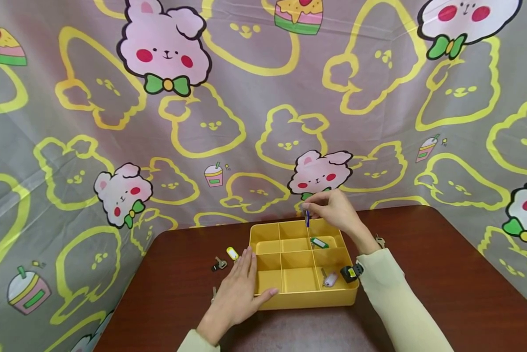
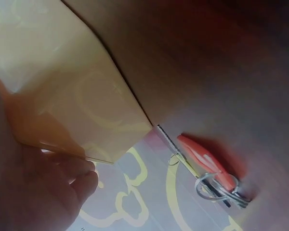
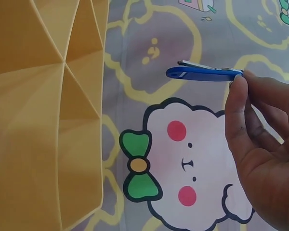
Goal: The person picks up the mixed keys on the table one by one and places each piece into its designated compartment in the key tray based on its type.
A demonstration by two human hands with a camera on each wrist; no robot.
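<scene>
My right hand point(image 1: 333, 212) pinches a key with a blue tag point(image 3: 202, 73) by one end, above the back right part of a yellow divided box point(image 1: 307, 299). In the head view the blue tag hangs downward. My left hand point(image 1: 239, 288) rests against the box's left side, fingers extended and thumb at the front rim. Inside the back right compartment lies a green key tag point(image 1: 319, 242). The front right compartment holds a key with a pale tag point(image 1: 330, 279).
Left of the box lie a yellow key tag point(image 1: 232, 253) and a key with a dark tag point(image 1: 219, 264). The left wrist view shows a red-tagged key point(image 2: 207, 161). Another key point(image 1: 379, 241) sits at the right. A patterned cloth point(image 1: 245, 122) hangs behind the brown table point(image 1: 448, 274).
</scene>
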